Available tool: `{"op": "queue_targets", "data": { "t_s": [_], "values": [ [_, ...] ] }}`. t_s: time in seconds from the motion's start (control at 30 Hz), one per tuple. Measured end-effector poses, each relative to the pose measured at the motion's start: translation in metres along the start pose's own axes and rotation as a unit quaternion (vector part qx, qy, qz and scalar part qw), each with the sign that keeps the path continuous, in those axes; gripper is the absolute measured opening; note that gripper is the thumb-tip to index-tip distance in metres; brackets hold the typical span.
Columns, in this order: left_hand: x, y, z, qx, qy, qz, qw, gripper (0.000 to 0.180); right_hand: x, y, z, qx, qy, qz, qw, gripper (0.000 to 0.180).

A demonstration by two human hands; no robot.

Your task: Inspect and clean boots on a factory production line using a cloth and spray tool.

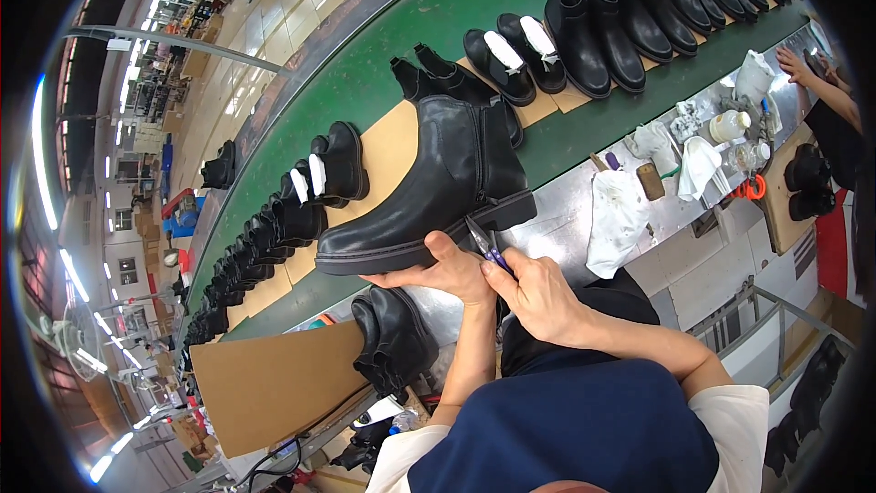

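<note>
A black leather ankle boot [429, 173] with a side zip is held up in front of me, its toe pointing left. My left hand [447, 269] supports it from below, palm under the sole and thumb up against the sole's edge. In my right hand [543, 297] is a small pair of thread snips [488, 245] with purple handles. Their blade tips are at the boot's side, just above the sole near the heel and below the zip's lower end.
Rows of black boots [584, 36] stand along the green conveyor belt [365, 64]. At right, a metal ledge carries a white cloth [613, 219], bottles [728, 126] and orange-handled scissors [750, 188]. Another person's hand [796, 66] shows far right. A cardboard sheet [274, 383] stands lower left beside more boots [394, 338].
</note>
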State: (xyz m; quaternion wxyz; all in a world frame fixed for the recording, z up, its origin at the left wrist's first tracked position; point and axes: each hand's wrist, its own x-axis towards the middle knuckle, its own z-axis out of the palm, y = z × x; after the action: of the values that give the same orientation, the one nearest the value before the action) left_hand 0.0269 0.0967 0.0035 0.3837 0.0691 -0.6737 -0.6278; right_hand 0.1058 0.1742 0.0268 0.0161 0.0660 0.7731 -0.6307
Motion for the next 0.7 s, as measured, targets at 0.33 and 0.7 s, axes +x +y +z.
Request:
{"op": "queue_targets", "data": {
  "t_s": [0.33, 0.7],
  "values": [
    [-0.0005, -0.0016, 0.0004, -0.010, 0.003, 0.007, 1.000, 0.107, -0.0007, -0.0023, -0.0017, 0.001, 0.000, 0.008, 1.000, 0.035],
    [-0.0005, 0.0014, 0.0019, -0.016, 0.000, 0.018, 1.000, 0.109, 0.0005, -0.0021, -0.0035, 0.030, -0.002, 0.033, 0.999, 0.035]
  ]
}}
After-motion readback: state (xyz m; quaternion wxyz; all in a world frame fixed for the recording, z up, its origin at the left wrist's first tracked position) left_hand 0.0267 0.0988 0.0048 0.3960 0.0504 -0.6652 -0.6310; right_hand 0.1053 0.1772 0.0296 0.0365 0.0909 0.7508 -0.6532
